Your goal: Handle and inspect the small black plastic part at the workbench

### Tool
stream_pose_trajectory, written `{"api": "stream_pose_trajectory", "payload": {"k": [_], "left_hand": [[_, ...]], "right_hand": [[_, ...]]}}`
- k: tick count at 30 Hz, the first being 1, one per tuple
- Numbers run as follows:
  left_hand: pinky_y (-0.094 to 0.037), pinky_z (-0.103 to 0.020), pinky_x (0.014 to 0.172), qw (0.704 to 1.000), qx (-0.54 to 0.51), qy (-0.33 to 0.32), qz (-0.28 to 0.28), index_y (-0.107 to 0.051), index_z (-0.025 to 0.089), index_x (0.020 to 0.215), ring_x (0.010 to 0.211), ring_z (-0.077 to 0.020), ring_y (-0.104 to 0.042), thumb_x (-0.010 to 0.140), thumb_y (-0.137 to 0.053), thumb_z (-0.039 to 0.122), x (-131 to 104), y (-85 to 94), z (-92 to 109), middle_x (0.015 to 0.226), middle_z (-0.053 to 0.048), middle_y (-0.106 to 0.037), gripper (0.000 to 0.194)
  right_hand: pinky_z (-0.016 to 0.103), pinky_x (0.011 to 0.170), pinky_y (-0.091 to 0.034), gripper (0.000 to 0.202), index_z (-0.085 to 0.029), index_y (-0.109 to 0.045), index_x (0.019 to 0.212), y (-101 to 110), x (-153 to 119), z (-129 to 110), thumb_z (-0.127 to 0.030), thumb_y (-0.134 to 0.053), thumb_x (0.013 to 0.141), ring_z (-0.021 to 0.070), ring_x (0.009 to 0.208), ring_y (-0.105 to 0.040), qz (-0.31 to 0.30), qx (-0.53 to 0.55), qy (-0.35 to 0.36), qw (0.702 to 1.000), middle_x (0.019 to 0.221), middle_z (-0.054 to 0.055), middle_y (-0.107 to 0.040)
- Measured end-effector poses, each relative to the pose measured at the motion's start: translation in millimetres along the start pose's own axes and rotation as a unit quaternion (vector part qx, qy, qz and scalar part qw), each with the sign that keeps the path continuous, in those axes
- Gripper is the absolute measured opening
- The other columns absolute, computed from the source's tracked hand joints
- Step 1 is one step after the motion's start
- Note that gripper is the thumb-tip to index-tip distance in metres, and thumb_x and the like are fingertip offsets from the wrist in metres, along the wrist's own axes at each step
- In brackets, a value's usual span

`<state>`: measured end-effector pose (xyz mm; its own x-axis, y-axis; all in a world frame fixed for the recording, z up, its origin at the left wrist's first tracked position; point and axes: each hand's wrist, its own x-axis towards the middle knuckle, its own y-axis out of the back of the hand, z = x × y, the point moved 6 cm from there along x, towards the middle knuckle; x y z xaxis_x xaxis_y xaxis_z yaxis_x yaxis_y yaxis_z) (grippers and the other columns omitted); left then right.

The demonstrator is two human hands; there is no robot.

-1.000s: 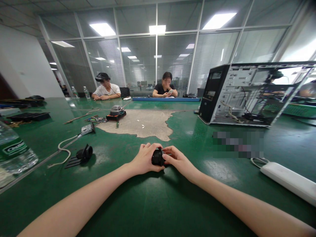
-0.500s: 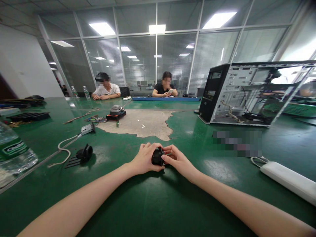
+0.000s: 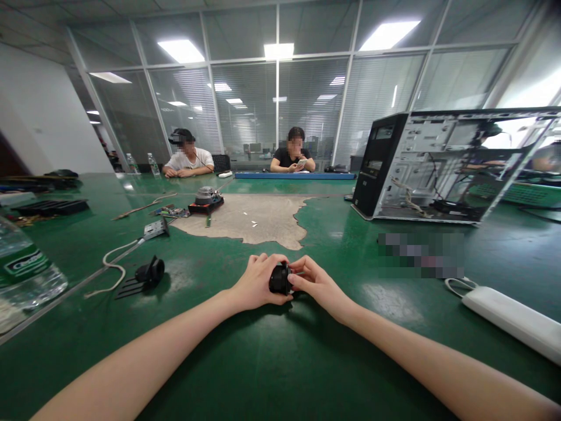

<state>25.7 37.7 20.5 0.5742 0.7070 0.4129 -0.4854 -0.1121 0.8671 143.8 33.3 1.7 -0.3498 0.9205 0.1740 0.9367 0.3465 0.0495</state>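
Observation:
Between my two hands is a small black round part (image 3: 279, 279), drum-shaped with a wider rim on its right side; its exact kind is unclear. My left hand (image 3: 258, 282) wraps its far and near sides, fingers over the top and thumb below. The fingertips of my right hand (image 3: 313, 283) pinch the rim from the right. What lies under those fingertips is hidden. Both hands are low over the green tabletop (image 3: 272, 374). Left of them lies another black part (image 3: 150, 271) with a round mouth and several thin prongs.
At right stands an open computer case (image 3: 380, 166), with a white power strip (image 3: 512, 318) nearer me. A water bottle (image 3: 30, 263) is at far left. A metal bracket with a cable (image 3: 154, 229) and a dark-based device (image 3: 205, 202) lie beyond. Two people (image 3: 188, 158) sit opposite.
My right fingers have shifted very slightly at the part's rim. My left hand and the part hold almost the same place.

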Motion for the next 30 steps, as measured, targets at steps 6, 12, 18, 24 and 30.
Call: {"api": "stream_pose_trajectory", "payload": {"k": [6,12,18,24,30], "left_hand": [[-0.028,-0.035,0.079,1.0,0.006,-0.003,0.0,-0.038,0.025,0.106,0.09,-0.0221,-0.046,0.057,-0.065,0.045,0,0.6,1,0.101,-0.001,-0.053,0.059],[-0.029,-0.034,0.078,1.0,0.004,0.003,-0.006,-0.038,0.025,0.107,0.09,-0.0228,-0.046,0.057,-0.066,0.045,0,-0.7,-1,0.102,-0.001,-0.053,0.061],[-0.029,-0.034,0.078,1.0,0.0,-0.005,0.002,-0.037,0.025,0.107,0.089,-0.022,-0.046,0.057,-0.066,0.044,0,1.0,1,0.102,-0.001,-0.053,0.061],[-0.028,-0.034,0.078,1.0,0.001,-0.011,0.001,-0.037,0.025,0.106,0.088,-0.0213,-0.045,0.057,-0.067,0.044,0,1.3,3,0.101,0.0,-0.052,0.061],[-0.028,-0.034,0.078,1.0,0.004,-0.01,-0.001,-0.037,0.025,0.108,0.087,-0.0213,-0.044,0.058,-0.065,0.045,-1,-0.6,1,0.101,-0.001,-0.053,0.061]], "right_hand": [[0.032,0.073,-0.045,0.03,-0.018,-0.049,0.087,1,0,3,-0.038,-0.062,0.069,0.0145,0.079,-0.055,-0.005,-0.026,-0.016,1.0,0.089,0.003,-0.056],[0.032,0.076,-0.045,0.031,-0.021,-0.046,0.083,-2,-4,-8,-0.033,-0.067,0.064,0.0157,0.086,-0.055,-0.021,-0.006,0.022,1.0,0.09,0.0,-0.056],[0.03,0.07,-0.046,0.029,-0.02,-0.047,0.086,0,0,1,-0.04,-0.061,0.07,0.0134,0.078,-0.055,0.004,0.002,-0.004,1.0,0.086,0.001,-0.054],[0.033,0.072,-0.045,0.029,-0.018,-0.049,0.089,0,-1,-1,-0.036,-0.061,0.07,0.0145,0.079,-0.055,-0.004,-0.031,-0.012,0.999,0.09,0.003,-0.055],[0.032,0.076,-0.043,0.028,-0.02,-0.046,0.082,-3,-5,-10,-0.031,-0.065,0.066,0.0156,0.085,-0.054,-0.023,-0.007,0.03,0.999,0.089,0.001,-0.055]]}}
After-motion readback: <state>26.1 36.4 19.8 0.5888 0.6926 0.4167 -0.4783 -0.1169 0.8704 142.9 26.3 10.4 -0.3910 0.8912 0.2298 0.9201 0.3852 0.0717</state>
